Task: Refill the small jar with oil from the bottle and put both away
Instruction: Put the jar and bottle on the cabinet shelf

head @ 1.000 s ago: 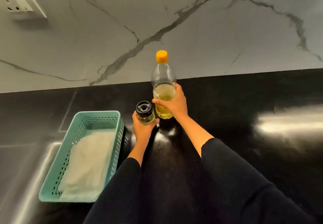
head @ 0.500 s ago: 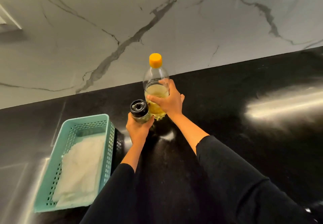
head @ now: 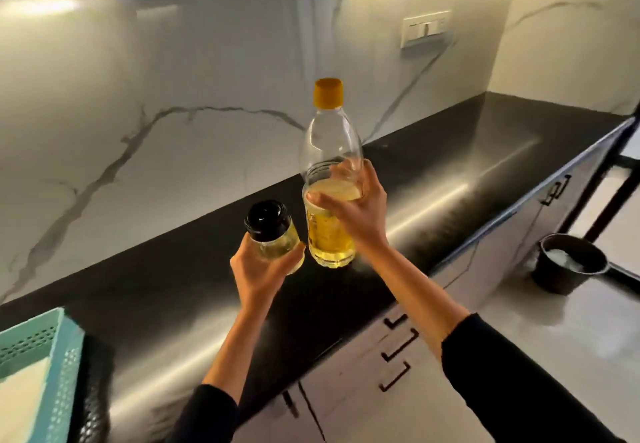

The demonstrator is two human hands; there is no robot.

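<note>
The black table [head: 173,287] now stretches off to the right, because the person has turned that way. The blue-green basket [head: 65,356] has slid down to the left corner of the view. The bottle [head: 330,172] has its yellow cap on and is about half full of oil. A moment ago it was low by the table; now it looks lifted off it. The right hand [head: 356,210] wraps its fingers round the bottle's middle. The left hand [head: 258,269] curls round the small jar [head: 273,235], just beside the bottle, and it looks lifted too. The jar has its black lid on and oil inside. So I think the filling is done and both are being carried off to be put away.
</note>
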